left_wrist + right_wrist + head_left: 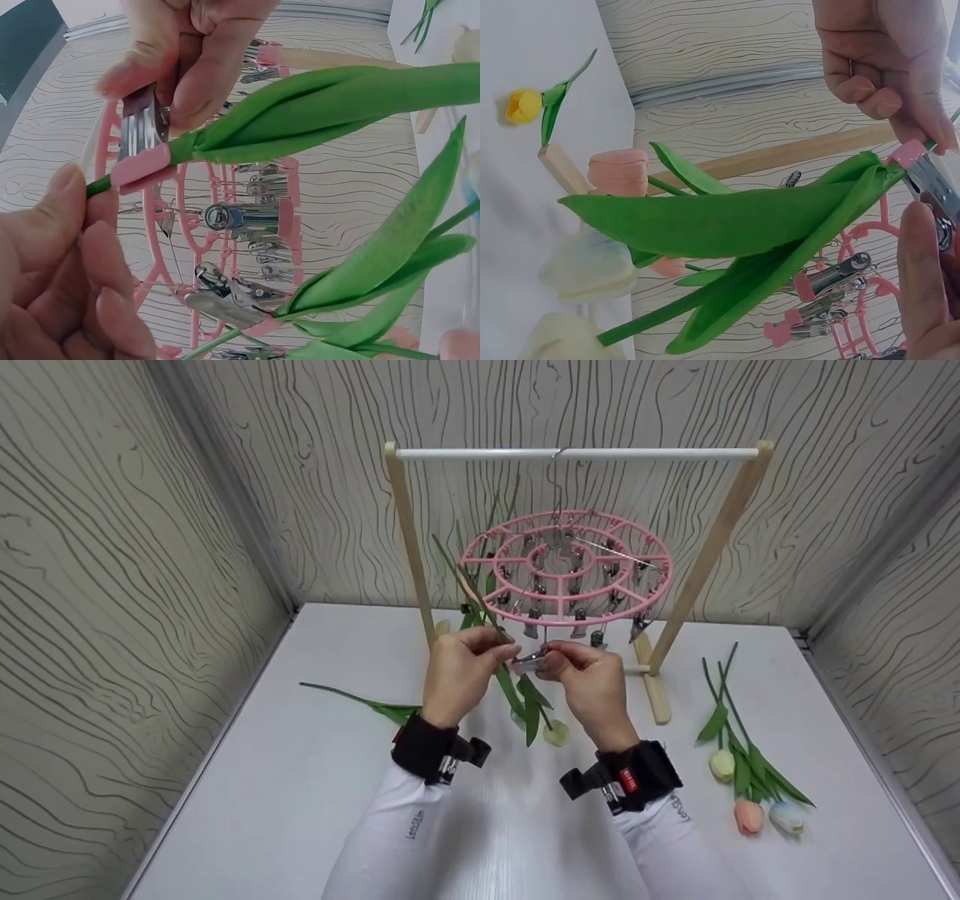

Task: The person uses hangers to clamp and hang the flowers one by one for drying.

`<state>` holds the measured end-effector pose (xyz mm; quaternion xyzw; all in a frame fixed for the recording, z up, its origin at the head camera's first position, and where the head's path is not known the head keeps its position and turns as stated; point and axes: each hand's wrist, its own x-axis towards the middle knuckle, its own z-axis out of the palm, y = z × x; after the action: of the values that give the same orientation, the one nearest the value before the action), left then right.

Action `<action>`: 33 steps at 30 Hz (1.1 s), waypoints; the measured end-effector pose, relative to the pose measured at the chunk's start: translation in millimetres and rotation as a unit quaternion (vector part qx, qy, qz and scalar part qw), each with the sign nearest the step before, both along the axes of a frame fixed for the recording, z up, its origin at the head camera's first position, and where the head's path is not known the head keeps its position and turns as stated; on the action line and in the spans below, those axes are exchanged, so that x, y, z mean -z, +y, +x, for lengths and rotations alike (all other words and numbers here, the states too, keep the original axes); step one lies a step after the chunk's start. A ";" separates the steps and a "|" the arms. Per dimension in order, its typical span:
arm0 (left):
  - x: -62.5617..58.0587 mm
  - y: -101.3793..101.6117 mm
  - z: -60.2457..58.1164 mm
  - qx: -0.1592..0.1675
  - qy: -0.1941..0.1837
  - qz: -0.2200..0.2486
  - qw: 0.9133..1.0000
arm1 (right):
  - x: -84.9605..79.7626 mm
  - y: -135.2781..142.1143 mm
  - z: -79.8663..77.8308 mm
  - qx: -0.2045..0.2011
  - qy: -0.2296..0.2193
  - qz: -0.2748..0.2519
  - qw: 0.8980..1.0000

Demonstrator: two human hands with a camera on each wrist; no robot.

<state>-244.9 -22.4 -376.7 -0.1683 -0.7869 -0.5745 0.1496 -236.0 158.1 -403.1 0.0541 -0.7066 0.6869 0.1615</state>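
Observation:
A metal clip (142, 135) with pink-covered jaws is closed across the stem of an artificial tulip; its cream bloom (556, 733) hangs downward. My left hand (459, 675) pinches the thin green stem beside the clip, between thumb and fingers. From the other side, my right hand (596, 686) pinches the clip's handles. The clip belongs to a pink round hanger (570, 622) with many such clips. Other tulips hang on its left side, including a peach one (619, 171) and a pale blue one (589, 264), partly hidden by my left hand in the head view.
A wooden stand's white bar (480, 454) bears the hanger; its right post (712, 555) rises beyond my right hand. Cream (721, 765), peach (748, 816) and pale blue (787, 816) tulips lie at right. A yellow tulip (523, 106) lies on the white table (262, 780).

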 end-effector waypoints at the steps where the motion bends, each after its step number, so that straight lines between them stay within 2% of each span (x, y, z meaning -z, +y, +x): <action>1: 0.4 0.3 0.1 -0.002 -0.001 -0.001 1.000 | 0.0 0.3 0.4 -0.002 -0.001 0.001 1.000; 9: -0.3 1.9 -1.3 -0.005 0.009 -0.010 1.000 | -0.5 2.8 -0.7 -0.001 -0.013 -0.002 1.000; 16: -1.8 2.0 -2.3 -0.004 0.025 -0.010 1.000 | -2.6 3.9 -0.5 -0.008 0.008 -0.006 1.000; 25: -2.0 3.8 -4.7 -0.006 0.007 -0.022 1.000 | -3.7 13.2 3.0 -0.052 -0.039 0.027 0.998; 29: 4.2 4.8 -8.7 -0.009 0.005 -0.028 1.000 | 2.2 18.4 10.0 -0.030 -0.037 0.054 0.997; 33: 11.4 4.0 -12.7 -0.010 -0.003 -0.023 1.000 | 13.5 26.1 24.0 -0.008 -0.038 0.072 0.997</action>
<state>-257.6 -18.4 -388.1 -0.1622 -0.8022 -0.5550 0.1491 -211.9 184.2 -416.5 0.0457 -0.7596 0.6367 0.1249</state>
